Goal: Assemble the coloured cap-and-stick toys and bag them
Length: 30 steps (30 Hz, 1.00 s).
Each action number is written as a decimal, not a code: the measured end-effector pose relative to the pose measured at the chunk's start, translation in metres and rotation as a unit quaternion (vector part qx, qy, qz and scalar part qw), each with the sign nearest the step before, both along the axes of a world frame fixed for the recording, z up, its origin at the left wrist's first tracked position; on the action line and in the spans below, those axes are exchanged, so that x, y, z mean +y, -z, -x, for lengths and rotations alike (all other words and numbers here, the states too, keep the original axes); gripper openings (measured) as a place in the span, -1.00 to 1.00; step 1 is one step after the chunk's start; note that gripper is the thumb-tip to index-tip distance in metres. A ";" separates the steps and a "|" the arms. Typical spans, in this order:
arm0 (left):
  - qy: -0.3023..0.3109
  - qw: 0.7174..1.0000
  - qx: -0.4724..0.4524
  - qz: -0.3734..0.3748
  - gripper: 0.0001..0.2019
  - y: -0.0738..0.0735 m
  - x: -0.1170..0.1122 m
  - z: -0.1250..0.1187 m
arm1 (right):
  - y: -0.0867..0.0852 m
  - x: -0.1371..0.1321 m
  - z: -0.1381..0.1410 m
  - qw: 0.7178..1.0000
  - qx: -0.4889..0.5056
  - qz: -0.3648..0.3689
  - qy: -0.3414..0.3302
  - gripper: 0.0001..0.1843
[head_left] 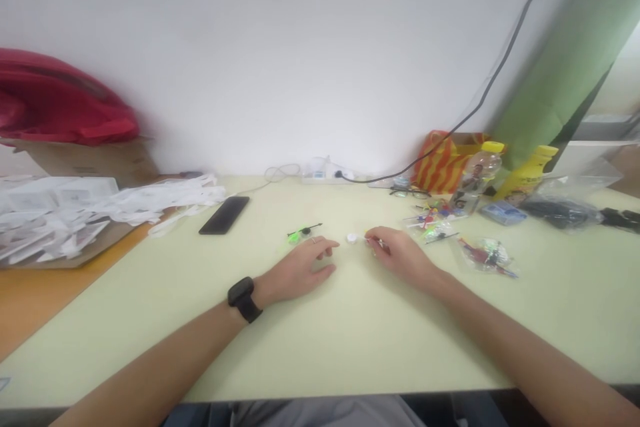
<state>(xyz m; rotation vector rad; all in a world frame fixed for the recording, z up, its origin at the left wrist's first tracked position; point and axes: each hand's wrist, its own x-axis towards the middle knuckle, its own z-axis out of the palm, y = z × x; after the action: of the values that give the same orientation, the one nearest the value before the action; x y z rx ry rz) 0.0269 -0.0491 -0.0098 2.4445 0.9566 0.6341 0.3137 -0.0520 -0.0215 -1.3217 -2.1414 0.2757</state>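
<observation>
My right hand (393, 250) has its fingers pinched together around a small white piece, mostly covered by the fingertips. Just left of those fingertips is a small round white part (351, 238); whether it joins the held piece I cannot tell. On the other side of it, my left hand (309, 267) rests low over the table, fingers apart and nothing in them. A bright green and black small toy part (299, 234) with a thin dark rod lies just beyond the left hand. A black watch (243, 298) is on the left wrist.
A black phone (225, 215) lies at the left, near white packaging strips (185, 195). To the right are colourful small parts (434, 215), a clear bag of parts (487, 255), a clear bottle (477, 177) and a yellow bottle (527, 175). A power strip (320, 171) stands against the wall.
</observation>
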 end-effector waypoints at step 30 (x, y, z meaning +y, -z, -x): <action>0.035 0.999 -0.007 -0.008 -0.59 -0.006 -0.004 -0.004 | -0.021 -0.027 0.013 0.989 0.035 0.064 -0.131 -0.76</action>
<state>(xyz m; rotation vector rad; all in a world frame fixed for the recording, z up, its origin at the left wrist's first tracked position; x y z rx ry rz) 0.0310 -0.0533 -0.0038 2.4721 0.8595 0.6350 0.3007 -0.0790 -0.0006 -1.0778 -2.2686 0.5670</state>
